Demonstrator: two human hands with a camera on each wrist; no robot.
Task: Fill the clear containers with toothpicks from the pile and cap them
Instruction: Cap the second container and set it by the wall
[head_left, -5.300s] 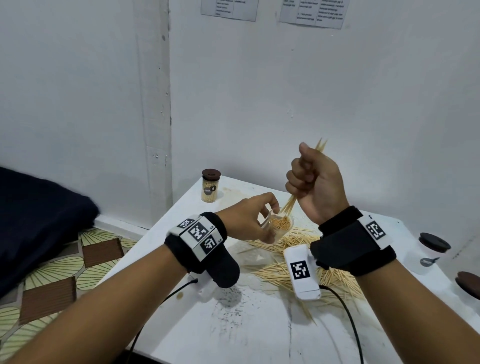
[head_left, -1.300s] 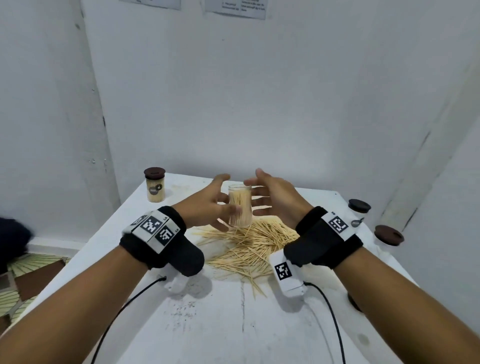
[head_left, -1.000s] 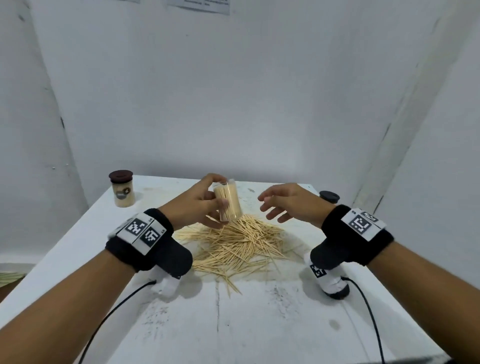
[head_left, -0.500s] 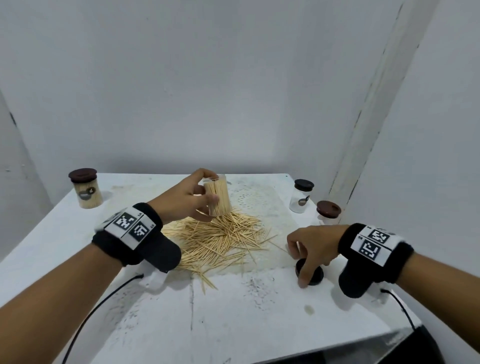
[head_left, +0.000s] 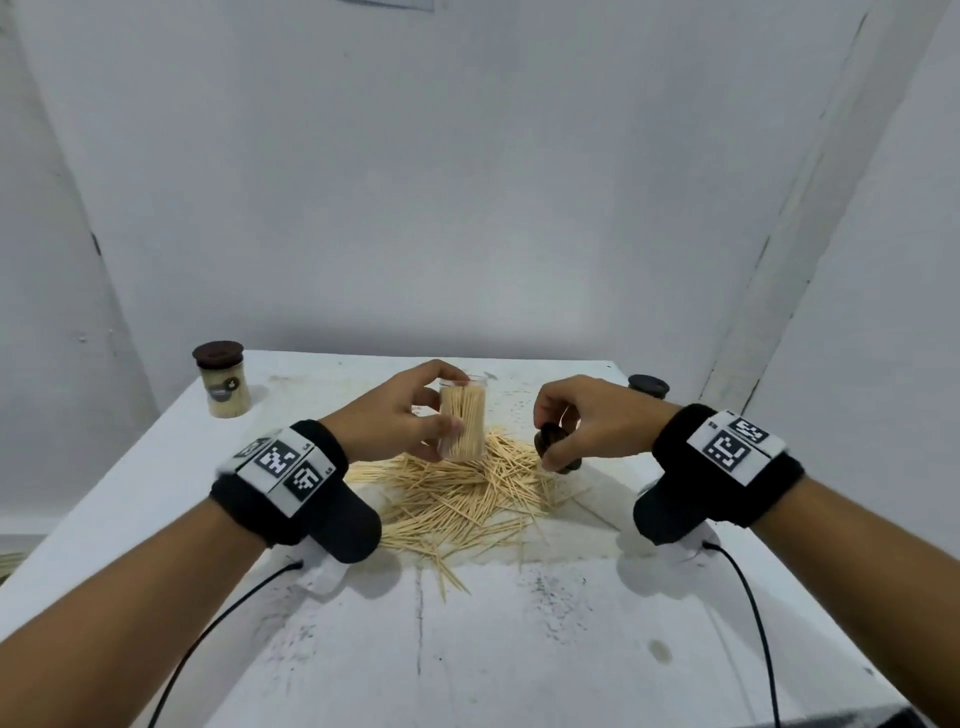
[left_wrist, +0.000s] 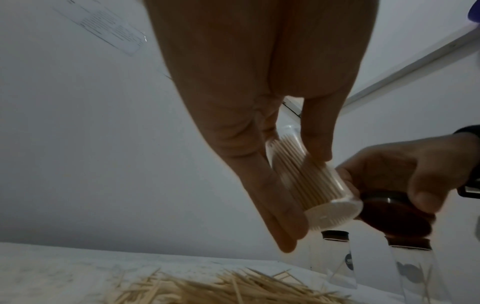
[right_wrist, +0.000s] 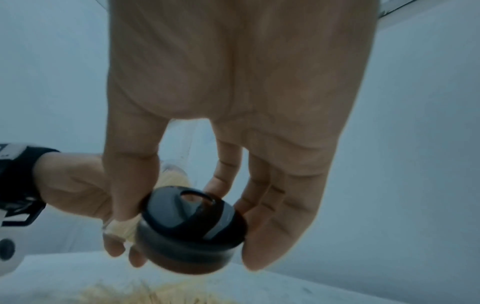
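Our left hand (head_left: 395, 415) grips the light, slippery clear plastic toothpick-filled container (head_left: 462, 423) mid-wall, while our right hand (head_left: 587, 423) pinches the dark brown round cap (head_left: 551, 451) by its rim.

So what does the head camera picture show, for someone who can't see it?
Two hands work above a white table: the left hand holds a clear container packed with toothpicks, and the right hand holds a dark cap beside it. A toothpick pile lies underneath, and a capped full container stands far left.
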